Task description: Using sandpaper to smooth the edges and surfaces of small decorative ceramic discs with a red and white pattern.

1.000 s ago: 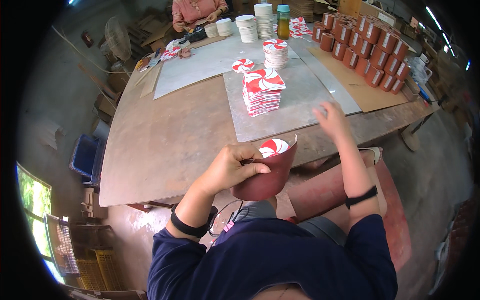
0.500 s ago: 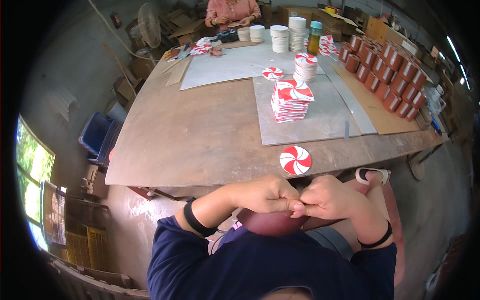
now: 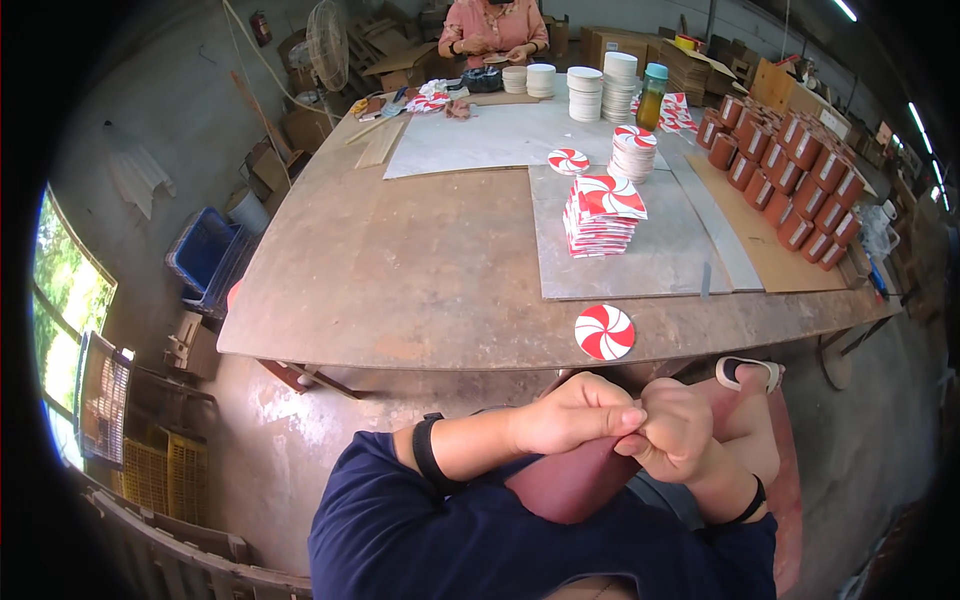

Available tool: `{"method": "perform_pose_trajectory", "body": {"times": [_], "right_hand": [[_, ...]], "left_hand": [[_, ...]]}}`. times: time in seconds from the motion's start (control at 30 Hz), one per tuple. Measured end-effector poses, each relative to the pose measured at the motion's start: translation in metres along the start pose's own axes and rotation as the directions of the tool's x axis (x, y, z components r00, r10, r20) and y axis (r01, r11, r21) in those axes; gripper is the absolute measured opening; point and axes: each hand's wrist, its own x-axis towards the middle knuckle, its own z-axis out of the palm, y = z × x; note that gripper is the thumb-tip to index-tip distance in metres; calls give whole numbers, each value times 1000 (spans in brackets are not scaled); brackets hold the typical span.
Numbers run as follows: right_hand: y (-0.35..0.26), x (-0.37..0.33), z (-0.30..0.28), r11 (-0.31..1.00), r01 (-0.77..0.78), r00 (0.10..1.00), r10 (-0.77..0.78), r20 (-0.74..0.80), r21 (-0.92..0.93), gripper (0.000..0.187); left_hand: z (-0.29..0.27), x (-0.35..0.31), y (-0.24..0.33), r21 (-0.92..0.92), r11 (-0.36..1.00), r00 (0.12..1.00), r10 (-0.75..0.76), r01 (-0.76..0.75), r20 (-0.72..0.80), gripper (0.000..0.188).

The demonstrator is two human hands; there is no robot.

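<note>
In front of my body, over my lap, my left hand [image 3: 583, 415] and right hand [image 3: 677, 432] meet with fingers closed. Thumbs and fingertips press together in a pinch; whatever sits between them is too small or too covered to name. Just below the fingers lies a smooth reddish-brown shape [image 3: 570, 482] with a rounded lower edge; its upper part is hidden by my hands, and I cannot tell whether they grip it. Nearest on the table's front edge is a flat red-and-white swirl disc [image 3: 605, 332].
On the wooden table [image 3: 340, 290] stand a stack of square swirl-printed pieces [image 3: 605, 220], a round stack [image 3: 633, 155], white disc stacks [image 3: 585, 95], a bottle [image 3: 651, 98] and piled brown cylinders [image 3: 785, 170]. Another person [image 3: 495, 30] sits at the far side.
My view has shifted, so the table appears slightly lower and further right. My joined hands have moved a little right and down, still pinched together, and more of the reddish-brown shape shows.
</note>
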Motion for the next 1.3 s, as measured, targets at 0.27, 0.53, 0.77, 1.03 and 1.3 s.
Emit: {"method": "perform_pose_trajectory", "body": {"times": [0.27,0.53,0.77,1.03,1.3], "right_hand": [[-18,-8,-4,938,169,984,-180,-11,-304,22],[-77,-108,-147,996,-28,617,-45,-786,-79,39],[-23,-98,-139,831,-502,-117,207,-971,238,33],[23,-120,-78,566,-492,107,793,-600,662,27],[49,-84,-38,390,-603,28,882,-470,696,25]], "left_hand": [[4,-13,8,276,961,999,9,-22,50,24],[-113,-91,63,448,893,-4,449,30,-894,29],[-191,-104,127,623,310,185,778,718,-601,37],[-359,-121,133,-38,987,-73,-50,-159,-996,34],[-481,-145,53,133,779,-265,-44,-613,-963,20]]}}
